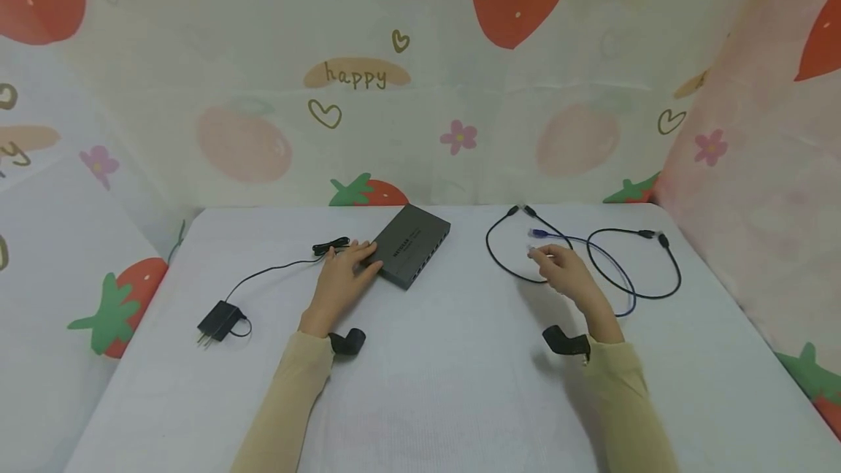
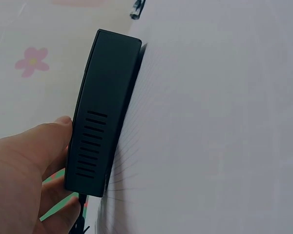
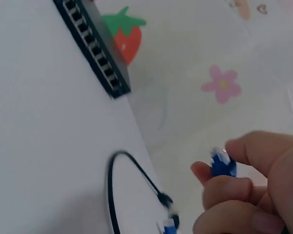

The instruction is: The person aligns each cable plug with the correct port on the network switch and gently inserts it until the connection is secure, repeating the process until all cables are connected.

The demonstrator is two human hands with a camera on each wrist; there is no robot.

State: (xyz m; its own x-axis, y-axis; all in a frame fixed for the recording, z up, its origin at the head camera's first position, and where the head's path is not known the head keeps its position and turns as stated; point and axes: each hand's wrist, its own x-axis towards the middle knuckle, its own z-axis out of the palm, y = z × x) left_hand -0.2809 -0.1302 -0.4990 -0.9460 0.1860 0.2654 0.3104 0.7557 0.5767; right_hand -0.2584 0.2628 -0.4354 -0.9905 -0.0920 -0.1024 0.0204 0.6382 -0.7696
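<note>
One black power adapter (image 1: 220,320) lies on the white table at the left of the frame, and we follow its thin cord (image 1: 269,268) rightward to a tied bundle (image 1: 331,246). Left of centre, we see the left hand (image 1: 336,283), digits apart and fairly straight, thumb and fingers touching the left corner of a flat black box (image 1: 407,247). The box sits at the centre of the frame; its row of ports faces the lower right. Right of centre, beside a black cable loop (image 1: 487,239), the right hand (image 1: 568,272) has thumb and fingertip together, clamped on a blue plug (image 3: 223,165) with a clear tip. Just above it, a blue cable (image 1: 540,233) starts from its lying plug and curves rightward, crossing a second black loop (image 1: 679,279) at the far right.
</note>
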